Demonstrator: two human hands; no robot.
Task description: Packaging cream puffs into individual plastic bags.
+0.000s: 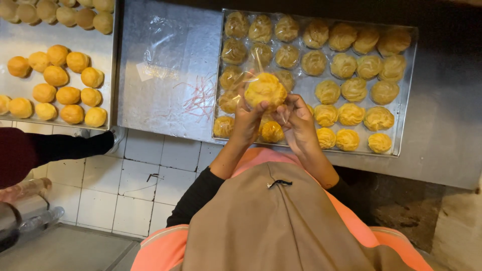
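We are bagging one cream puff [265,90] above the tray [406,90].
L hand [246,123] & R hand [297,123] are both closing round puff in clear plastic wrap [256,62]; we are judging light grip best, w/ wrap kept taut, so shell isn't crushing.

A small bakery's work area: just beyond the hands sits a metal tray [406,90] filled with rows of cream puffs [351,90], another tray of round buns [55,75] lies far to their left, and a white tiled floor [135,185] shows below.
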